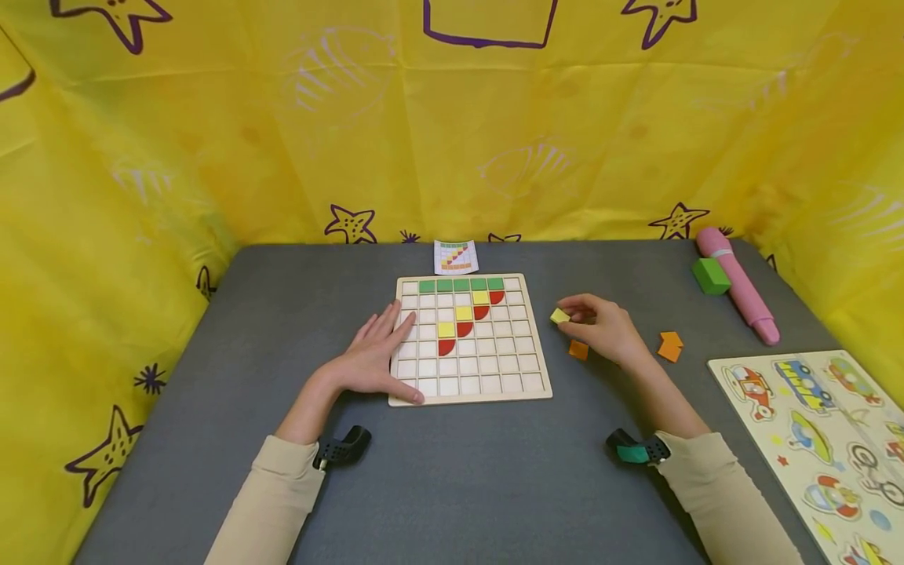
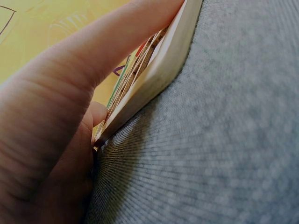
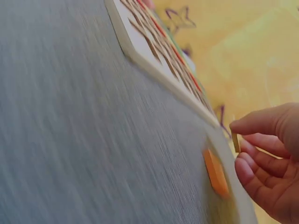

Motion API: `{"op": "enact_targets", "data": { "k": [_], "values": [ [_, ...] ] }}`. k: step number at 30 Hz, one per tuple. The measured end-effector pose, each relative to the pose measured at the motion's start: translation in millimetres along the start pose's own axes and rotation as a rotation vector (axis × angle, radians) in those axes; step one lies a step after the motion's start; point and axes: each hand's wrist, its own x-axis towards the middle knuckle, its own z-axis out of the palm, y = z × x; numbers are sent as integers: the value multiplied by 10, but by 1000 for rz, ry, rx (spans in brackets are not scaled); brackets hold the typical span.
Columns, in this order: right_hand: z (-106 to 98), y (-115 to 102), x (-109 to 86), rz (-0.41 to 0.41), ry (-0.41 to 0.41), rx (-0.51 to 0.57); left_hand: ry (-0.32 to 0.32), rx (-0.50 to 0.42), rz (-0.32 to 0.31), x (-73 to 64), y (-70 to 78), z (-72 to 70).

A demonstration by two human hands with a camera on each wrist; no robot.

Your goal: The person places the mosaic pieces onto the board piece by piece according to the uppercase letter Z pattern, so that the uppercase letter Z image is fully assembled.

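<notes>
A wooden grid board (image 1: 497, 365) lies on the grey table, with a row of green square tiles (image 1: 457, 285) near its top and a diagonal of yellow squares (image 1: 446, 329) and red quarter-circle tiles (image 1: 446, 347) below. My left hand (image 1: 370, 357) rests on the board's left edge, fingers spread and thumb at the lower corner (image 2: 161, 77). To the right of the board, my right hand (image 1: 599, 326) pinches a yellow square tile (image 1: 559, 315) between thumb and fingers; the tile is seen edge-on in the right wrist view (image 3: 235, 142). An orange square tile (image 1: 578, 350) lies just below that hand.
A small pattern card (image 1: 456, 257) lies behind the board. Further right are orange tiles (image 1: 670, 346), a green block (image 1: 711, 276) and a pink cylindrical tool (image 1: 741, 286). A vehicle puzzle board (image 1: 784, 471) covers the right front corner. Yellow cloth (image 1: 452, 157) hangs around the table.
</notes>
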Motion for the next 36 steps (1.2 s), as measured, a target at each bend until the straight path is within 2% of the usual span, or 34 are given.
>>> {"op": "enact_targets", "data": {
  "k": [11,20,30,36],
  "values": [
    [435,-491,63,-57,-138,104,1,5,-4,-1,4,-2],
    [814,-789,117,-219,-213,133,-1,10,2,-3,1,-8],
    [1155,-1074,219,-385,-241,31,9,4,11,-13,-3,-7],
    [1258,-1172,255,-396,-244,-8,15,4,19,-20,-7,-2]
  ]
}}
